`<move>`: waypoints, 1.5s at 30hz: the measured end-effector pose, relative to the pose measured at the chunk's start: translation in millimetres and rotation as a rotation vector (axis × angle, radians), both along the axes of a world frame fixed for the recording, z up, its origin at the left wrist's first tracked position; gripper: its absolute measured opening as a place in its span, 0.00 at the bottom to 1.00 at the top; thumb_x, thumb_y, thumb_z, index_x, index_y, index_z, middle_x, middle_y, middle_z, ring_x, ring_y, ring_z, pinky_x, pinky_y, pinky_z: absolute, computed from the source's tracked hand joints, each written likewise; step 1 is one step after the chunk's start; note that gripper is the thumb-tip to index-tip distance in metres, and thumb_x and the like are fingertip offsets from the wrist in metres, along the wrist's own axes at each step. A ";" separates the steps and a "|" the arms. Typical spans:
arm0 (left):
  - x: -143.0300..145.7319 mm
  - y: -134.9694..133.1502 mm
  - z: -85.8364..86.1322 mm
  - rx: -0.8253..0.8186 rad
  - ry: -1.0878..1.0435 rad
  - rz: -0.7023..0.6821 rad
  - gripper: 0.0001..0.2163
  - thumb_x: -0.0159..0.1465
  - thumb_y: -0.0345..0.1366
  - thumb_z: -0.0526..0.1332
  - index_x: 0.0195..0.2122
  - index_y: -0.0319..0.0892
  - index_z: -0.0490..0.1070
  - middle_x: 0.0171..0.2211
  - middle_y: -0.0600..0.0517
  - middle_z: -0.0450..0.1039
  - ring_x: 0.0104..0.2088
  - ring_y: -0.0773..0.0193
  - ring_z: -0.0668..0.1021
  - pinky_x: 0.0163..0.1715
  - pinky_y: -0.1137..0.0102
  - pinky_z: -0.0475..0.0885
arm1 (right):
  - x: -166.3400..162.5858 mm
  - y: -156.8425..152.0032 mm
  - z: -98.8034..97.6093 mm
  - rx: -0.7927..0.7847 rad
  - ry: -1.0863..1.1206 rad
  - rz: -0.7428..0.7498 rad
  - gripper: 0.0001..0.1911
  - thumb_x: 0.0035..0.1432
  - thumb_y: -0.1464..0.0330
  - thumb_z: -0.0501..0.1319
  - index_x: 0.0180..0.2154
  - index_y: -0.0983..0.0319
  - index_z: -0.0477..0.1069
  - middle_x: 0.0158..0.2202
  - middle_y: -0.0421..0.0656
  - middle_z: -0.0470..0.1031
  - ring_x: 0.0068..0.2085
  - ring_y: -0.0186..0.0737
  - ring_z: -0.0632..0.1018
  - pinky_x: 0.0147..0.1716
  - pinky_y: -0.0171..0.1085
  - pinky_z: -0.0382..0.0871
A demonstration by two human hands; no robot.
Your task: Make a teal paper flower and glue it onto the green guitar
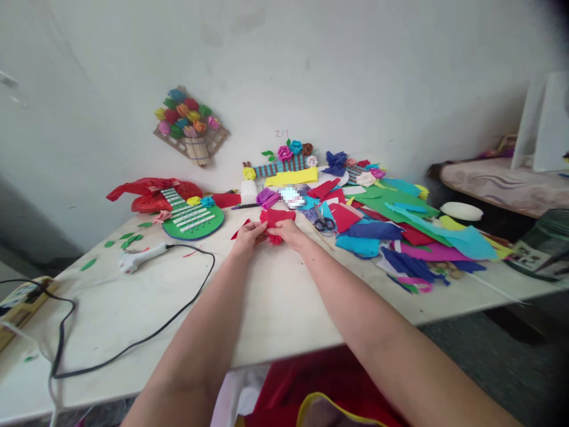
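Both my arms reach forward over a white table [275, 308]. My left hand [248, 236] and my right hand [290, 232] meet on a crumpled piece of red paper [276, 223], each pinching one side of it with closed fingers. The red paper rests just above the table top near the middle. Black-handled scissors [325, 223] and a thin wooden stick [320, 235] lie just right of my right hand.
A white glue gun [141, 257] with a black cable [146, 338] lies at the left. A green round craft board [192, 220] and red plastic bag [151, 191] sit behind it. Coloured paper sheets [400, 231] pile up at the right, beside a white plate [461, 210]. Paper flowers [189, 121] hang on the wall.
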State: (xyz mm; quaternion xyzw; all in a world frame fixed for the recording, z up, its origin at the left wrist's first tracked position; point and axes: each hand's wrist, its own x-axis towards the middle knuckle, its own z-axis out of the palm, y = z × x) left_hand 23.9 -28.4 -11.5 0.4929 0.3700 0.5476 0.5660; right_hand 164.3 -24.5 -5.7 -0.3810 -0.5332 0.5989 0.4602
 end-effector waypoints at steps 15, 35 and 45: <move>-1.4 2.2 -1.6 -0.006 0.004 0.052 0.14 0.42 0.43 0.72 0.21 0.38 0.71 0.21 0.50 0.73 0.22 0.66 0.74 0.28 0.70 0.70 | 2.0 9.8 -8.6 0.155 -0.069 -0.117 0.12 0.42 0.66 0.65 0.16 0.64 0.66 0.14 0.37 0.67 0.18 0.30 0.67 0.21 0.31 0.61; -3.0 1.7 -3.0 -0.009 0.040 0.025 0.16 0.40 0.43 0.72 0.21 0.38 0.70 0.23 0.49 0.75 0.25 0.62 0.77 0.32 0.66 0.71 | 2.6 9.0 -3.7 0.248 -0.160 -0.265 0.09 0.43 0.64 0.61 0.21 0.63 0.70 0.18 0.36 0.66 0.21 0.30 0.67 0.20 0.31 0.63; -2.5 -1.0 -1.0 -0.015 0.090 0.039 0.16 0.41 0.43 0.72 0.21 0.39 0.69 0.21 0.50 0.74 0.22 0.64 0.75 0.26 0.69 0.70 | 2.5 6.9 -0.6 0.197 -0.102 -0.265 0.10 0.41 0.63 0.63 0.21 0.63 0.69 0.17 0.35 0.63 0.21 0.30 0.65 0.20 0.31 0.61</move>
